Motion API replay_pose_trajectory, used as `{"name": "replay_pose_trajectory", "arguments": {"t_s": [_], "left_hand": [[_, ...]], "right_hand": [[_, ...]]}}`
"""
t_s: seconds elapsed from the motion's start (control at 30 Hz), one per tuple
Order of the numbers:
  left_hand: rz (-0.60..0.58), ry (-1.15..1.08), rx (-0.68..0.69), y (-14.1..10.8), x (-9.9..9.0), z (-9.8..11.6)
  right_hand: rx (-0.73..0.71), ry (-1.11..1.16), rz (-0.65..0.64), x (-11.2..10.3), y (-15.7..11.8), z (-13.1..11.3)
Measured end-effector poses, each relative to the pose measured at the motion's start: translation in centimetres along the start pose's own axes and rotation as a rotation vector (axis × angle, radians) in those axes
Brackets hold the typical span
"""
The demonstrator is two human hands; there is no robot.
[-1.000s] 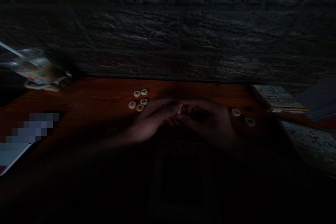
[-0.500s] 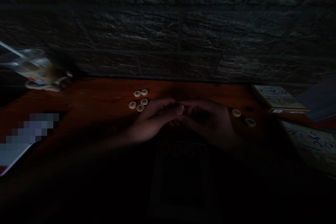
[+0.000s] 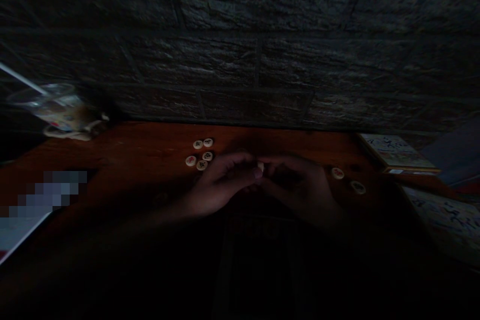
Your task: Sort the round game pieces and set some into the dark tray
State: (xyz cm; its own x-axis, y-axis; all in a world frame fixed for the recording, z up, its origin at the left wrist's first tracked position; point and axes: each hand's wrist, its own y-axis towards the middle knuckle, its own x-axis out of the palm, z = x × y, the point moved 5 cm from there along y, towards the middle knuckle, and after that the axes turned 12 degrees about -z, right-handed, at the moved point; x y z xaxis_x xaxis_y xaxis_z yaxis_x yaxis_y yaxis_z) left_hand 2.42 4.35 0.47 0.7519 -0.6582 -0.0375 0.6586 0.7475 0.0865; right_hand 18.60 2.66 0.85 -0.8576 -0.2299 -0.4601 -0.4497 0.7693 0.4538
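Over the middle of the counter [image 3: 123,152], in the head view, the left hand [image 3: 221,185] and right hand [image 3: 300,177] meet at the fingertips, the grip of both closed around one small pale piece [image 3: 260,166], its face hidden. Five round discs [image 3: 202,165] lie in a cluster just beside the left hand, one marked in red. Past the right hand lie a red-marked disc [image 3: 338,173] and a darker one [image 3: 358,187], near two boxes [image 3: 399,152].
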Motion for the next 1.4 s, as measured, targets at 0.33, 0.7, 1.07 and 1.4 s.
{"name": "replay_pose_trajectory", "arguments": {"t_s": [0.33, 0.7, 1.07, 1.4], "left_hand": [[0.023, -0.021, 0.007, 0.0, -0.1, -0.3], [0.007, -0.04, -0.002, 0.0, -0.2, -0.2], [-0.016, -0.074, -0.049, 0.1, -0.1, -0.7], [-0.005, -0.021, -0.086, 0.0, -0.3, -1.0]], "right_hand": [[0.019, -0.059, 0.014, -0.1, -0.1, -0.2], [0.029, -0.039, 0.016, -0.1, 0.1, -0.2], [-0.018, -0.083, 0.003, -0.3, 0.1, -0.6], [-0.024, -0.088, 0.005, -0.3, 0.0, -0.5]]}}
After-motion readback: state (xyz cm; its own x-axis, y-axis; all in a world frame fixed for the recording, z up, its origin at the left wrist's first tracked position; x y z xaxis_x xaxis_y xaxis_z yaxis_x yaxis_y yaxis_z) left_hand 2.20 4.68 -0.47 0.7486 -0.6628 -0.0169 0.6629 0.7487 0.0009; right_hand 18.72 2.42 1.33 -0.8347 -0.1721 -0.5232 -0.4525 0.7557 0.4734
